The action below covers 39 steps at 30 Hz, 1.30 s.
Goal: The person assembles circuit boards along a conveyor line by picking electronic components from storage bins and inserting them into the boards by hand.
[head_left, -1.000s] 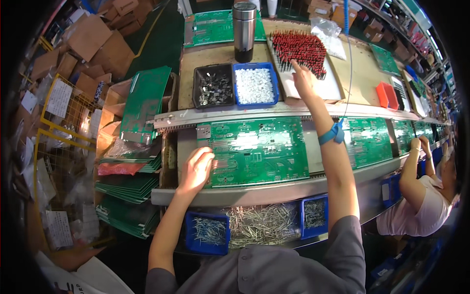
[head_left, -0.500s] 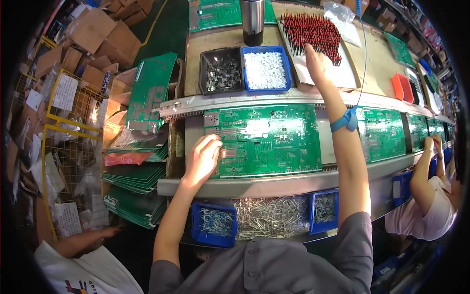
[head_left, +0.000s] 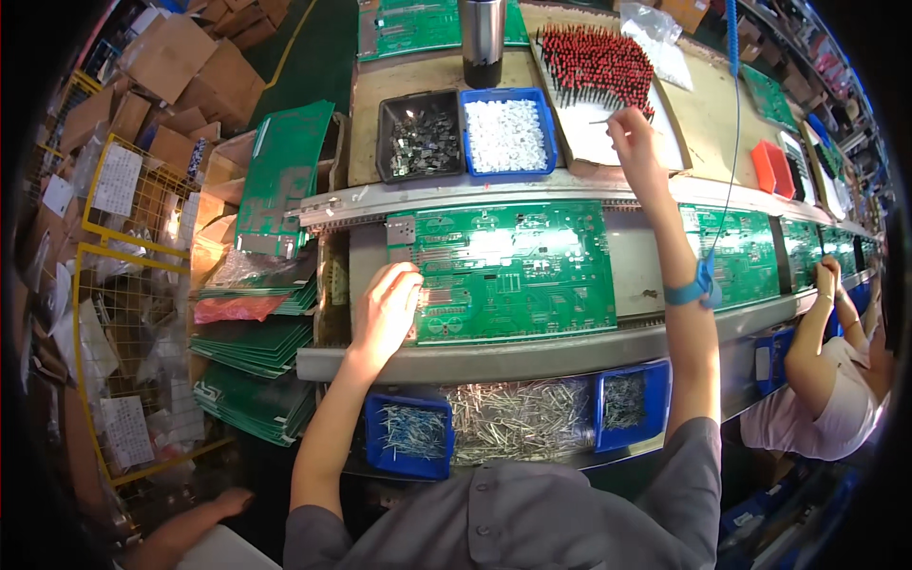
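Note:
A large green circuit board (head_left: 513, 271) lies on the rail line in front of me. My left hand (head_left: 388, 302) is at its left edge, fingers curled together; what they hold, if anything, is hidden. Above the far rail, my right hand (head_left: 638, 152) pinches a thin dark component (head_left: 598, 122) with thumb and forefinger, a blue wrist strap (head_left: 693, 287) on that arm. Just beyond it, a shallow white-lined box (head_left: 579, 142) carries many upright black components with red tops (head_left: 597, 66).
Behind the rail stand a black bin (head_left: 418, 138) of small metal parts, a blue bin (head_left: 506, 135) of white connectors and a steel tumbler (head_left: 483, 43). Loose leaded parts (head_left: 518, 418) lie between two blue bins near me. Stacked boards (head_left: 256, 356) are at left; a co-worker (head_left: 807, 389) works at right.
My right hand has drawn back from the red-topped components toward me, a thin component now showing in its fingers. The left hand stays at the board's edge.

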### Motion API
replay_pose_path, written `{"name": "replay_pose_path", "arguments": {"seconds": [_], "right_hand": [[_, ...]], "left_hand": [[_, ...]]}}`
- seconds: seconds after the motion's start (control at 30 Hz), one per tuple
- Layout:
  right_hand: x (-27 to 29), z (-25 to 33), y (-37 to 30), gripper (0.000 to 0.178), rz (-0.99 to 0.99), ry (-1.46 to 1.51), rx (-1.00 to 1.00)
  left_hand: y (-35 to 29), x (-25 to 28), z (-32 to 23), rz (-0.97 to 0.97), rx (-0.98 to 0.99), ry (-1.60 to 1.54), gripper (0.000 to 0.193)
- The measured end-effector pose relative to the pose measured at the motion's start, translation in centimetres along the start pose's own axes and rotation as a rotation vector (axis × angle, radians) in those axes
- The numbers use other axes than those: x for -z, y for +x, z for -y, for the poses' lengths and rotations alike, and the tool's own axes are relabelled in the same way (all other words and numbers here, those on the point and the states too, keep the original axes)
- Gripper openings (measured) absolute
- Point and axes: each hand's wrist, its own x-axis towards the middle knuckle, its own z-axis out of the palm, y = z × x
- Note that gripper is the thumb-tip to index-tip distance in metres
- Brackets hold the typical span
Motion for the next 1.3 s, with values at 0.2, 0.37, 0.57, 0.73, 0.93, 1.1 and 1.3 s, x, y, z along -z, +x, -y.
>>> {"name": "replay_pose_path", "arguments": {"seconds": [0.2,0.37,0.57,0.73,0.93,1.1,1.3], "right_hand": [[4.9,3.9,-3.8,0.017,0.275,0.010,-0.218],[5.8,3.2,-5.3,0.017,0.351,-0.006,-0.248],[5.4,3.4,-5.5,0.019,0.368,-0.045,-0.249],[5.5,3.0,-5.8,0.019,0.378,-0.104,-0.214],[6.0,2.9,-5.9,0.017,0.400,-0.107,-0.248],[5.9,3.1,-6.0,0.017,0.413,-0.092,-0.282],[6.0,2.9,-6.2,0.017,0.378,-0.092,-0.294]], "left_hand": [[-0.3,0.2,0.5,0.034,-0.018,0.022,0.011],[0.2,0.3,-0.1,0.044,0.029,-0.033,0.009],[0.5,1.3,-0.9,0.070,0.152,-0.172,0.023],[-0.2,1.7,-0.3,0.008,0.160,-0.103,0.024],[-2.3,2.5,1.4,-0.059,0.268,-0.172,0.028],[-3.7,2.5,2.8,-0.034,0.397,-0.298,0.030],[-3.9,2.3,2.8,-0.010,0.424,-0.301,0.030]]}}
